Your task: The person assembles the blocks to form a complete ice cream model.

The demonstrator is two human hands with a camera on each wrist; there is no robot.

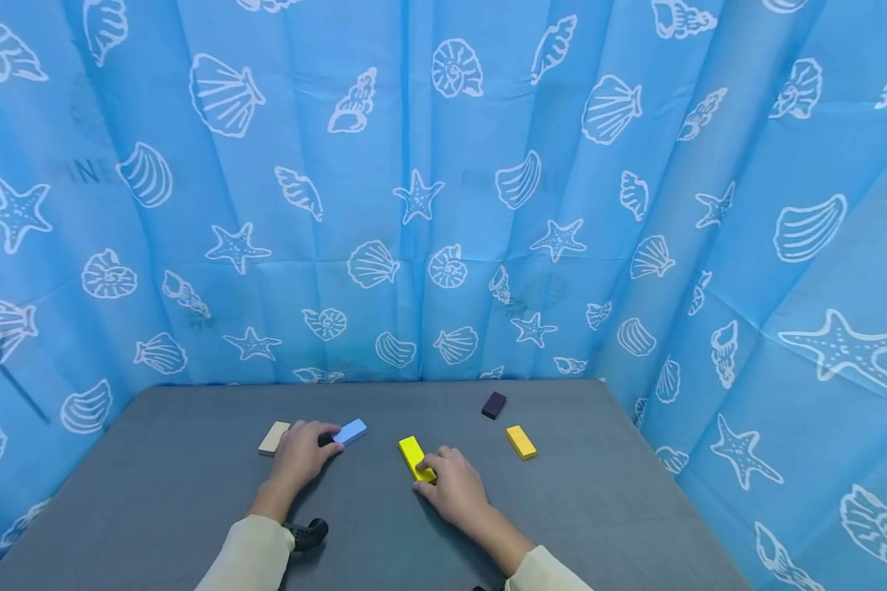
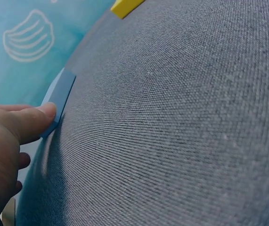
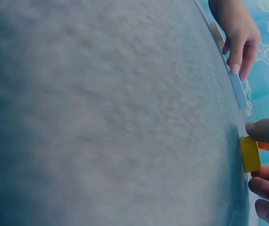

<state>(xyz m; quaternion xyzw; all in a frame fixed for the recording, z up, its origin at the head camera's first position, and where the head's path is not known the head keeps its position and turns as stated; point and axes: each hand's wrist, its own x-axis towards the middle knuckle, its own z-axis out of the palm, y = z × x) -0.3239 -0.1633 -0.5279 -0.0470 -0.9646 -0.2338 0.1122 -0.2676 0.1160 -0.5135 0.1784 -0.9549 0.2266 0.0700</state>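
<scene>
My left hand (image 1: pixel 300 451) pinches a light blue block (image 1: pixel 351 432) by its near end, the block lying on the grey cloth surface. In the left wrist view the thumb presses on the side of that blue block (image 2: pixel 64 89). To the right, my right hand (image 1: pixel 456 486) grips the near end of a bright yellow block (image 1: pixel 411 451) between thumb and fingers. The right wrist view shows the end face of the yellow block (image 3: pixel 250 154) between them. A small dark patch (image 1: pixel 326 439) shows under the left fingers; whether it is a block or shadow is unclear.
A beige block (image 1: pixel 273 438) lies just left of the left hand. Beyond the right hand are an orange-yellow block (image 1: pixel 521 442) and a dark block (image 1: pixel 494 405). A blue curtain (image 1: pixel 443 205) with white shells borders the far edge of the grey table (image 1: pixel 599 509).
</scene>
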